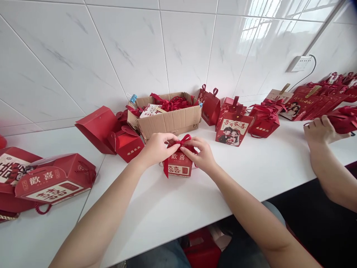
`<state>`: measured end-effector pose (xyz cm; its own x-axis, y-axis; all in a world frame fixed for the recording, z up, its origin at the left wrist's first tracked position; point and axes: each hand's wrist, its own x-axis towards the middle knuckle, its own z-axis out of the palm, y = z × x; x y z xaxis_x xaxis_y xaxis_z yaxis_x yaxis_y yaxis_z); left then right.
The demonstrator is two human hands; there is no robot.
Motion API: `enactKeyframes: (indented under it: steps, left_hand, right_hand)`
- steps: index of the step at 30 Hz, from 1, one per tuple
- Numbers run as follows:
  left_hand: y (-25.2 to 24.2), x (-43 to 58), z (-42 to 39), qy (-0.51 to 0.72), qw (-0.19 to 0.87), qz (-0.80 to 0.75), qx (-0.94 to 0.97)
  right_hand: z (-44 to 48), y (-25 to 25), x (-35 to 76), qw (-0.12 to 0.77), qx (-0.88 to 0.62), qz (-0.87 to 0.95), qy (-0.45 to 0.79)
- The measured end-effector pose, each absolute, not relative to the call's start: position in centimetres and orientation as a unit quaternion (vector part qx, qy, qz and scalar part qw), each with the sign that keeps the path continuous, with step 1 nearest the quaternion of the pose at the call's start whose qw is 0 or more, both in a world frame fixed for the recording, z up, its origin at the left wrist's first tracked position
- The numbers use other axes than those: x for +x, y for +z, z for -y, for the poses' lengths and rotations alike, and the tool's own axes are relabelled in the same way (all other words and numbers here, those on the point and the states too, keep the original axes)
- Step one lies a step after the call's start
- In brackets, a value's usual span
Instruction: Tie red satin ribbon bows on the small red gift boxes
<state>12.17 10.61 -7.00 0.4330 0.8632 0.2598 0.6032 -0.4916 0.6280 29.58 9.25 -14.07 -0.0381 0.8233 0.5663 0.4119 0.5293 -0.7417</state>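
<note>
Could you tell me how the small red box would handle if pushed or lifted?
The small red box looks like thin card: probably light, easily crushed. Its ribbon droops, so likely floppy. Flat-based, it should slide, not roll.

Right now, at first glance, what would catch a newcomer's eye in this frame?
At centre, the left hand and right hand pinch a red ribbon tied atop a small red gift box on the white table. Behind it, an open cardboard box holds more ribbons. At far right, a co-worker's hand touches another red box.
</note>
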Motion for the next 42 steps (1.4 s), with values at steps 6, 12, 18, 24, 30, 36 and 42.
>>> enactKeyframes:
  steps: [6,12,18,24,30,36,42]
  left_hand:
    - [-7.0,12.6,-10.0,0.302,0.258,-0.444,0.803]
    - [-7.1,13.2,-9.5,0.321,0.276,-0.447,0.788]
    - [-7.4,14.2,-8.4,0.32,0.286,-0.452,0.782]
    - [-7.8,15.1,-7.7,0.351,0.264,-0.476,0.762]
    - [-6.6,13.6,-8.9,0.374,0.316,-0.45,0.747]
    - [-7.0,12.0,-10.8,0.297,0.298,-0.462,0.781]
    - [-7.7,11.7,-10.7,0.221,0.279,-0.433,0.828]
  right_hand:
    - [-8.9,-13.8,29.6,0.545,-0.442,0.676,0.223]
    - [-8.4,-13.2,30.0,0.546,-0.423,0.666,0.283]
    - [-8.3,-13.2,30.2,0.55,-0.414,0.686,0.237]
    - [-8.4,-13.4,30.2,0.54,-0.416,0.697,0.223]
    - [-8.6,-13.7,30.4,0.536,-0.408,0.709,0.211]
    - [-8.7,-13.7,30.7,0.538,-0.395,0.71,0.224]
    - [-8.8,-13.8,31.0,0.539,-0.362,0.728,0.221]
